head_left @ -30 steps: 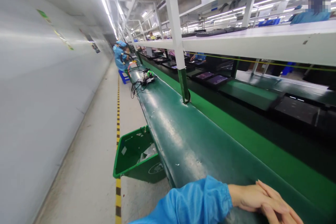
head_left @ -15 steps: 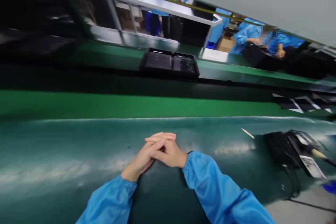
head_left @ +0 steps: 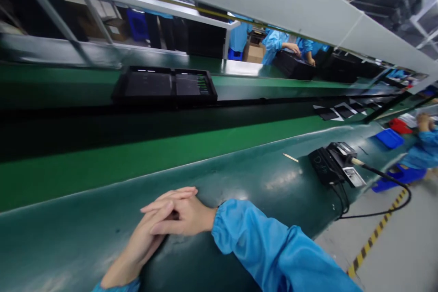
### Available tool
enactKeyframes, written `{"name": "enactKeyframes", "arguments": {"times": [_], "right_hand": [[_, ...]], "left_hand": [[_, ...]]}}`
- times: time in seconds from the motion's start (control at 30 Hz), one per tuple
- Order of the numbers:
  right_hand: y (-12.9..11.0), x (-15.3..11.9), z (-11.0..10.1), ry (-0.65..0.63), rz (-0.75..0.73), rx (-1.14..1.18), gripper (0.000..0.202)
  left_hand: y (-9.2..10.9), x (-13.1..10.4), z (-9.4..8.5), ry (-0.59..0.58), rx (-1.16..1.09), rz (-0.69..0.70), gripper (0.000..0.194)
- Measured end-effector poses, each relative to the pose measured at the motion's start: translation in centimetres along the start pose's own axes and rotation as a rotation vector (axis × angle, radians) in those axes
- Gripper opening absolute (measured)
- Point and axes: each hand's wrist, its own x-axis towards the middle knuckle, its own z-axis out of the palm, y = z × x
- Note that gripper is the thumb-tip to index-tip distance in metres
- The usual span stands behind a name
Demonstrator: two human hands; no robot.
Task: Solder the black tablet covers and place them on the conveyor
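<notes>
My two bare hands lie one across the other on the dark green worktop [head_left: 260, 182], in blue sleeves. My left hand [head_left: 143, 237] comes in from the lower left with its fingers stretched out. Over it rests my right hand [head_left: 186, 214], its thumb lying along the left hand and its fingers also fairly straight. No object shows in either hand, though the overlap hides part of the fingers. To the right of my hands a thin pale stick [head_left: 290, 158] lies alone on the worktop.
A black device with cables [head_left: 325, 166] stands at the right. Behind the worktop runs a green belt [head_left: 164, 157], with a black tray [head_left: 150, 84] beyond it and dark sheets [head_left: 326, 113] farther right. A blue tray [head_left: 390, 138] lies near a co-worker's arm [head_left: 429, 141]. Other people work across the line.
The view has swung to the right, so the belt, tray and device sit farther left. My hands stay together; their fingers look a little straighter. The co-worker at right has come into view.
</notes>
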Motion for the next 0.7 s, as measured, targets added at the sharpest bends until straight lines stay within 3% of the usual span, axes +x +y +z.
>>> {"name": "enactKeyframes", "arguments": {"times": [0.23,0.7], "right_hand": [[0.0,0.2,-0.2,-0.052,0.083,-0.072,0.047],[0.7,0.1,0.0,-0.021,0.025,-0.029,0.048]], "left_hand": [[0.2,0.3,-0.1,0.03,0.018,-0.043,0.041],[-0.5,0.4,-0.6,-0.016,-0.013,-0.013,0.033]]}}
